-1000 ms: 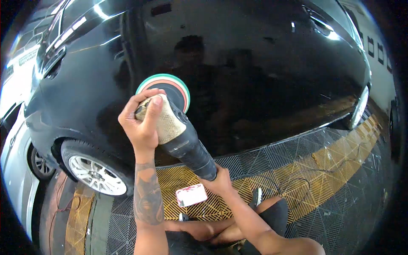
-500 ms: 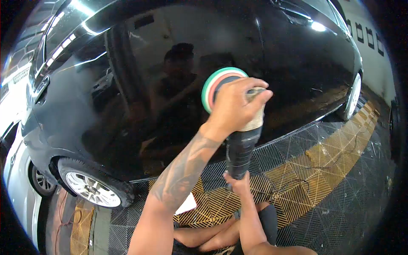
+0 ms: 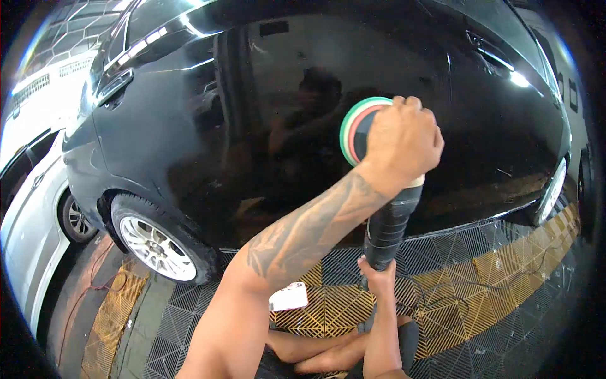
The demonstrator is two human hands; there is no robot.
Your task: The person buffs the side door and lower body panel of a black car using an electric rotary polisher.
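A car polisher with a dark, tape-wrapped body is in both my hands, its round pad against the glossy black car door. The pad has a green rim with white and red layers behind it. My left hand, at the end of the tattooed forearm, is closed over the polisher's head. Lower down, my right hand grips the rear end of the body. The pad's right side is hidden behind my left hand.
White-rimmed wheels stand at both ends of the black car. A white car is at left. On the grid floor tiles lies a white flat object. A reddish cable and a dark cable run across the floor.
The view has shifted, so the car appears farther right. The polisher also appears farther right, but slightly left relative to the door. My left hand's fingers have shifted over its head.
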